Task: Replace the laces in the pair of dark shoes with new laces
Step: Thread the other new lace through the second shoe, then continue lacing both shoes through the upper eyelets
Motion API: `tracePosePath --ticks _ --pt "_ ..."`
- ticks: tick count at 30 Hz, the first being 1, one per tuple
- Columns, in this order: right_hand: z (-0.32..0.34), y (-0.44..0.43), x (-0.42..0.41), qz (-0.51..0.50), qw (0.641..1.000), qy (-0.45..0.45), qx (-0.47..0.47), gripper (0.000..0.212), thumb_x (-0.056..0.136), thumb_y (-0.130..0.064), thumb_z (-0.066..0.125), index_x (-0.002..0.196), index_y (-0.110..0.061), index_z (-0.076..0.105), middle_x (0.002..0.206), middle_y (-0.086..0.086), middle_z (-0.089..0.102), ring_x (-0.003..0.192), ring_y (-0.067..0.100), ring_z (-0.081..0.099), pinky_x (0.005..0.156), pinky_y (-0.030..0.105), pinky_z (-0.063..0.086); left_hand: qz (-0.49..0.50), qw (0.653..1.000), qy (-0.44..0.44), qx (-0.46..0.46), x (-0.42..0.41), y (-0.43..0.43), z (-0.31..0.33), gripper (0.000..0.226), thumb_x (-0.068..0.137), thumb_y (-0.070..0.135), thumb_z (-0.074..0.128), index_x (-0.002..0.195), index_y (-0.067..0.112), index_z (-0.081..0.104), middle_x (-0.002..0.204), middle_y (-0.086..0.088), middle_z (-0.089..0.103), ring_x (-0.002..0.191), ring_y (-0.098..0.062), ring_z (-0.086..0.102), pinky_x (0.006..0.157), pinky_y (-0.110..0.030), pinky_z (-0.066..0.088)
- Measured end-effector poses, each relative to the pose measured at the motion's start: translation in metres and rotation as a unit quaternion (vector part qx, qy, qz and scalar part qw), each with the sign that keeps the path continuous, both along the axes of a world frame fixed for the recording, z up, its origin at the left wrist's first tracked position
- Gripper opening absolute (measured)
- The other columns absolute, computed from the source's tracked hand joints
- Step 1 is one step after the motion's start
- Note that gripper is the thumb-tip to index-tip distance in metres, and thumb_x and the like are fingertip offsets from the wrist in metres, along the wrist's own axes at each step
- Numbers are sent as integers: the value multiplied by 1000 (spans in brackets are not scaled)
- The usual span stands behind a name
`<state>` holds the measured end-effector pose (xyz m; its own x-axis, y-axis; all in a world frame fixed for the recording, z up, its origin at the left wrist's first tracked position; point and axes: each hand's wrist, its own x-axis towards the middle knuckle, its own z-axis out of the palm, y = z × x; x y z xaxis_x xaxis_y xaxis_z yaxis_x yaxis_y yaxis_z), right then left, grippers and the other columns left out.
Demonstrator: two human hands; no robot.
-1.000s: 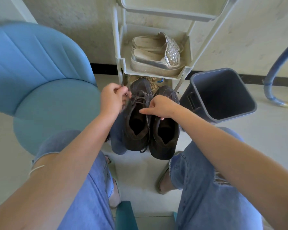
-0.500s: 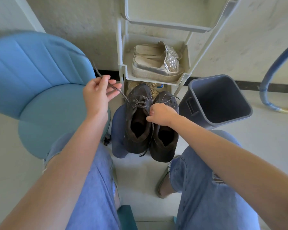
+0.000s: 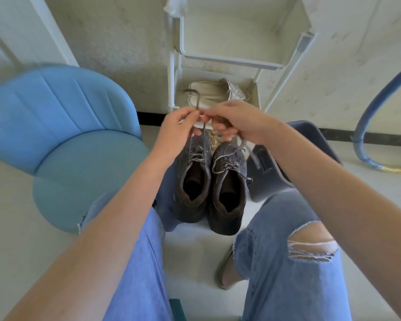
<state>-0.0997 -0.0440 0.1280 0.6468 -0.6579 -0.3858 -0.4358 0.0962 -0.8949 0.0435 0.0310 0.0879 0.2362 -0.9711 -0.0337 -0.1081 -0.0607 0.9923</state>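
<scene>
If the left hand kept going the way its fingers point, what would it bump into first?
Most likely the right hand. The left hand pinches a lace, and its fingers point sideways at the right hand's fingertips, nearly touching them. Depth is hard to judge here.

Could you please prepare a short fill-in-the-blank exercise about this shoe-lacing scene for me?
1. Both the left hand and the right hand pinch a dark ___ above the shoes.
2. The chair beside the person's left leg is ___.
3. The jeans are torn at the ___ knee.
Missing words: lace; blue; right.
</scene>
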Motion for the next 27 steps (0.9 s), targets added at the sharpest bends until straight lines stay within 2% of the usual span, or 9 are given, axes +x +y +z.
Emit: tracePosePath --ticks 4,8,13,17,20,22,25,26,27 --pt "32 -1 11 23 972 104 -211 34 95 -30 53 82 -2 67 49 -6 52 39 11 41 53 17 42 -36 998 -45 1 -5 -8 12 22 98 24 48 110 16 65 86 3 64 69 -1 57 76 -23 44" --pt "45 -5 16 -34 970 66 -231 31 97 -22 50 77 -4 65 55 1 55 39 8 44 50 16 45 -41 999 30 -17 -4 -10 18 23 101 24 42 96 17 64 71 17 64 69 11 57 79 -19 39" --pt "40 -13 17 -149 970 -38 -191 30 96 -21 55 69 -13 67 55 0 54 44 12 45 48 19 44 -1 981 189 -37 -6 -23 28 19 101 12 42 96 14 61 75 8 67 77 -8 68 84 -26 54" --pt "31 -18 13 -235 956 -95 -144 22 92 -24 64 87 -3 68 74 9 60 59 22 52 62 34 52 32 983 172 -53 -7 -31 34 15 96 9 51 102 13 65 83 4 73 74 -7 69 76 -22 55" --pt "28 -24 9 -289 939 -181 -55 13 89 -16 67 90 -3 64 72 5 57 53 13 50 56 26 53 27 990 132 -47 -7 -37 38 19 95 11 54 111 10 65 87 0 71 68 -5 64 74 -21 55" --pt "32 -28 9 -313 903 -291 43 8 90 -10 64 91 -3 61 75 5 58 59 13 55 63 25 56 25 993 111 -35 -8 -40 42 24 94 12 56 115 5 64 86 -1 70 64 -5 61 71 -20 53" --pt "37 -32 7 -306 825 -448 161 21 94 -2 55 114 2 53 101 13 66 91 21 67 86 28 56 29 993 116 -22 -8 -42 48 24 94 14 56 116 6 65 85 1 69 63 -9 56 69 -20 52" --pt "38 -33 6 -292 830 -450 153 26 94 -1 54 120 1 50 107 14 66 97 21 67 89 29 55 29 993 112 -22 -8 -43 49 24 95 14 56 115 6 65 84 2 68 63 -9 55 67 -19 51" --pt "39 -33 6 -279 862 -409 110 29 93 -1 56 121 1 50 109 13 66 98 20 67 90 29 54 32 993 112 -23 -8 -43 49 23 95 14 56 114 6 66 83 2 67 63 -9 55 66 -18 50"
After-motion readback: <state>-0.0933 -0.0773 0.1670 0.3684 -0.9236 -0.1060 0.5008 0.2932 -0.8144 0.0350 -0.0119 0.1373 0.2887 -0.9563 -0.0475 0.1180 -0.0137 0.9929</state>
